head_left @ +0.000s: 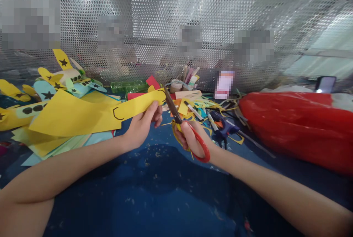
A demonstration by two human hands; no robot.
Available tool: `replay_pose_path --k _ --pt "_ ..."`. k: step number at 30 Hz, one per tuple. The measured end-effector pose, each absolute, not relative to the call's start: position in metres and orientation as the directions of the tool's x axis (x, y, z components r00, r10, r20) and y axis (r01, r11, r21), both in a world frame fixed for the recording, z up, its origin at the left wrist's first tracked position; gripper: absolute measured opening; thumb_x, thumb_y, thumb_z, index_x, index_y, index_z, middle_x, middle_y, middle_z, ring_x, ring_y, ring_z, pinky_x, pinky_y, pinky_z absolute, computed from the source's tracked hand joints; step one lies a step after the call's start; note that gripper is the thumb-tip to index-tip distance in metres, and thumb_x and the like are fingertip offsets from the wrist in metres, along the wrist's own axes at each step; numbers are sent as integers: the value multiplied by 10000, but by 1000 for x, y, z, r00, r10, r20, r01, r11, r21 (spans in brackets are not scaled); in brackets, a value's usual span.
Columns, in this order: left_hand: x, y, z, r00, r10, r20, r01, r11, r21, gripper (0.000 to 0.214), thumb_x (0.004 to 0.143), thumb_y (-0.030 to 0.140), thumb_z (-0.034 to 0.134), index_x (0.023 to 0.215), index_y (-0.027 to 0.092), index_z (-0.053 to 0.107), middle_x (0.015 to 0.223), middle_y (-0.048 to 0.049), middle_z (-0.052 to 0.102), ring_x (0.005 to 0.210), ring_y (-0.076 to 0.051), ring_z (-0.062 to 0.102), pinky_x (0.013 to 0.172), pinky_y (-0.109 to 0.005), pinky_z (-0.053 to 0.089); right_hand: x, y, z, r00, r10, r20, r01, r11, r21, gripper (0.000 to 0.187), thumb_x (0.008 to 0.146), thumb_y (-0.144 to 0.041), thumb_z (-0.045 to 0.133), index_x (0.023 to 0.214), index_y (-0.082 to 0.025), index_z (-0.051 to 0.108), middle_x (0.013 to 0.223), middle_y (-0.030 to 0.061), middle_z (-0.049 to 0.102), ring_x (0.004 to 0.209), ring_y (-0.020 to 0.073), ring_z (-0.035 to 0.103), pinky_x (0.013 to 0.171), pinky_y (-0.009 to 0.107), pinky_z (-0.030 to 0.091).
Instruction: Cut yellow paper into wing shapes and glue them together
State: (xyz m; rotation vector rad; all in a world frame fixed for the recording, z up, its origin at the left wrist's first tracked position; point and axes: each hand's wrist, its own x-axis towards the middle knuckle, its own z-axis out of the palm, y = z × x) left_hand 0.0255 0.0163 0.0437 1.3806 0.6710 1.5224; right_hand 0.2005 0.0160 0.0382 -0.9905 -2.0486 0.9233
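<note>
Pinched in my left hand [146, 123] is a yellow paper strip [138, 105] with curved black lines drawn near both ends. My right hand [193, 137] grips a pair of scissors [202, 148] with red handles and dark blades. The blades point up and to the left and meet the strip's right end, close to its curved line. Some yellow paper also shows at the fingers of my right hand. Left of my hands, a large yellow sheet [74, 115] lies on a pile of coloured paper [66, 143].
Model planes [73, 77] with black stars stand at the left. Behind my hands are green bottles [128, 87], a cup of sticks [176, 86] and paper scraps [193, 104]. A blue glue gun [227, 128] and a red plastic bag [298, 130] lie right, before a perforated metal screen [157, 16].
</note>
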Motion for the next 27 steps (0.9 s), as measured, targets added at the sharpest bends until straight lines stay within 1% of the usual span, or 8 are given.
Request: replay_pose_path --k 4,8,12,19,27 --pt "24 18 45 54 904 424 -303 -389 870 325 925 417 477 705 181 520 603 44 382 505 -84 411 474 -236 343 200 17 42 -449 852 269 394 459 -797 561 853 -716 275 554 -242 302 447 -31 350 429 105 339 411 257 304" --pt "22 19 48 21 912 410 -318 -383 867 309 890 375 504 656 174 512 621 35 434 502 -81 435 472 -239 351 200 17 43 -451 852 266 412 463 -785 553 856 -696 295 542 -241 303 462 -24 350 456 115 346 428 261 299" --pt "21 21 50 -36 911 411 -341 -398 852 276 861 327 517 633 172 522 606 33 452 491 -81 445 460 -238 352 200 18 43 -443 856 265 427 462 -778 540 870 -664 319 537 -239 303 463 -26 345 453 111 339 427 256 289" --pt "20 24 49 -45 899 436 -365 -421 830 284 855 289 515 597 174 535 575 28 467 481 -87 446 454 -239 355 200 18 41 -444 854 272 406 462 -788 529 885 -643 317 544 -239 291 455 -37 331 435 99 312 411 247 271" --pt "15 30 50 -108 889 444 -338 -453 825 287 817 282 526 553 171 533 530 24 467 458 -90 456 444 -241 341 200 20 42 -467 842 268 440 485 -756 510 875 -622 344 547 -236 283 456 -30 342 438 94 315 408 243 256"
